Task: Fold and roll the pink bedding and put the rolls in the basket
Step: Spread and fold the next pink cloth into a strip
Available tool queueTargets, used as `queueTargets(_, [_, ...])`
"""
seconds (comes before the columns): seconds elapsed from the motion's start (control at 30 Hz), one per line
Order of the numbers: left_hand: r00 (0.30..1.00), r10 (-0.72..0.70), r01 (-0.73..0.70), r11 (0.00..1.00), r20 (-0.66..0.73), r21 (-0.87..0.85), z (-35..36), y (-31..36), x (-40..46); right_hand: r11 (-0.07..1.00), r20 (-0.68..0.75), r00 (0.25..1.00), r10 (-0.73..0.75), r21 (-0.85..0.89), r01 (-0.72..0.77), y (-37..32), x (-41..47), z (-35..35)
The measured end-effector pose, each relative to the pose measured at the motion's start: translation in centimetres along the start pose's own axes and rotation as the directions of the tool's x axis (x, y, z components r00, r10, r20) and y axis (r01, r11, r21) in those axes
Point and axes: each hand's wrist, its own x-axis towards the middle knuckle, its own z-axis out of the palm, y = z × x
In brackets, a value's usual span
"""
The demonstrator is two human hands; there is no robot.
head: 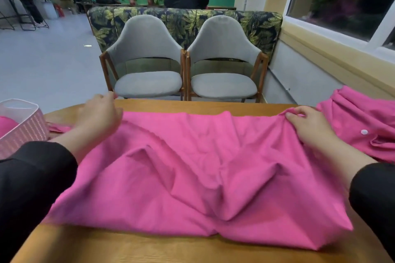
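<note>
Folding step: pink sheet lies rumpled across table, left hand and right hand each pinching a far corner, nxt prob fold over + flatten w/ creases out, basket at left.
</note>
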Motion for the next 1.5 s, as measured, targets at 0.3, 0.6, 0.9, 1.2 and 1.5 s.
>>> queueTargets(0.3, [0.513,0.403,-0.449,0.878,0.758,-0.163,0.7,19.8,-12.0,0.906,0.353,0.933,0.068,0.37,-0.206,1.2,-3.4,-1.0])
queueTargets(0.6, [0.57,0.545,-0.483,0.828,0.615,-0.285,3.5,22.1,-12.8,0.973,0.367,0.912,-0.182,0.2,0.113,1.2,-6.2,-5.0])
queueTargets(0.9, [0.753,0.574,-0.009,0.498,0.322,-0.867,1.5,26.1,-9.2,0.968,0.411,0.894,-0.178,0.237,0.084,3.2,-5.1,-7.9])
queueTargets(1.2, [0.714,0.504,0.31,0.394,0.485,-0.865,5.0,25.4,-8.3,0.818,0.49,0.828,-0.272,0.571,-0.069,3.3,-5.0,-8.6])
queueTargets(1.5, [0.573,0.517,0.429,0.473,0.636,-0.77,4.9,25.2,-9.4,0.932,0.311,0.91,-0.275,0.319,0.173,0.8,-5.2,-13.2])
